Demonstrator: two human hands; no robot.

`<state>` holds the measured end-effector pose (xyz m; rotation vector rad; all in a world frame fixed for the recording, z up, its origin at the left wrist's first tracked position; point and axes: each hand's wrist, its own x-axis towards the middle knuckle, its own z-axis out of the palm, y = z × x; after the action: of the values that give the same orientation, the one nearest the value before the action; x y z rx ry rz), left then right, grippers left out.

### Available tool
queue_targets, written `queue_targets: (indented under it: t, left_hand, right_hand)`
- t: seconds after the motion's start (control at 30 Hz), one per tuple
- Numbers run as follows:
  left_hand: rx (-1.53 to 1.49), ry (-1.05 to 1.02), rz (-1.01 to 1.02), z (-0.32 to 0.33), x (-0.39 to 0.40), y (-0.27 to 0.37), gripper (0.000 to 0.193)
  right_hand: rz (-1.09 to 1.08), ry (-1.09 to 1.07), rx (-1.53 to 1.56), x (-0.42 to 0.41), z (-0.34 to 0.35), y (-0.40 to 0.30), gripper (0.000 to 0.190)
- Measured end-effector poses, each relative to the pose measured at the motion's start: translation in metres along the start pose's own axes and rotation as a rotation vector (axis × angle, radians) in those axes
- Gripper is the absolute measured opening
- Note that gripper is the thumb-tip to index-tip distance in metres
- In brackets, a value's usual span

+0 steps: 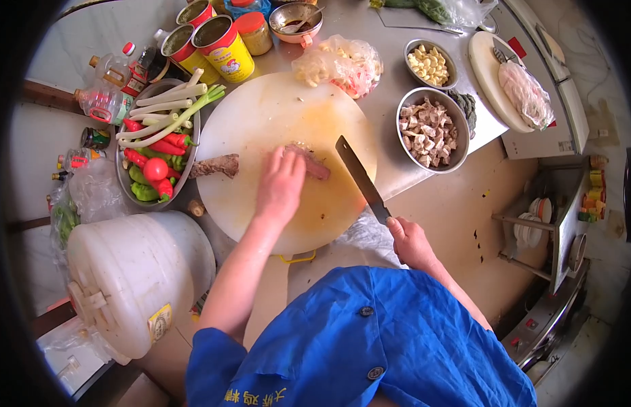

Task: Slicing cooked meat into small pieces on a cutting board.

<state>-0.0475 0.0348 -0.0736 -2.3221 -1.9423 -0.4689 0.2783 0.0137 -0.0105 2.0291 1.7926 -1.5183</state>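
A round white chopping board (pixel 234 203) lies in front of me, stained orange in places. My left hand (pixel 281 185) is over its middle, fingertips at the left end of a piece of reddish meat (pixel 315 168). Those fingers partly cover the meat, and their grip on it is unclear. In my right hand (pixel 412 241) is the handle of a long dark-bladed kitchen knife (pixel 361 175). Its blade points up and left over the board's right edge, apart from the meat. A longer brown piece of meat (pixel 216 166) juts over the board's left edge.
Left of the board stands a metal basin (pixel 121 178) of scallions, peppers and a tomato, near a large white plastic barrel (pixel 142 269). Behind are yellow cans (pixel 229 56) and a bagged food (pixel 341 63). On the right are bowls of chopped meat (pixel 430 132) and garlic cloves (pixel 427 66).
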Motion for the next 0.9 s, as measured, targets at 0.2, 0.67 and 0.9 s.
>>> queue_targets:
  t: [0.2, 0.67, 0.9]
  left_hand:
    - [-0.066, -0.069, -0.159, 0.034, 0.037, 0.018, 0.019]
    - [-0.857, -0.126, -1.087, 0.024, -0.083, 0.038, 0.035]
    - [-0.879, 0.065, -0.907, 0.026, -0.068, 0.060, 0.043]
  right_hand:
    - [0.101, -0.076, 0.082, 0.003, -0.009, -0.006, 0.058]
    - [0.072, -0.119, 0.183, 0.002, -0.020, -0.029, 0.053]
    - [-0.038, -0.039, 0.120, 0.018, -0.005, -0.035, 0.048]
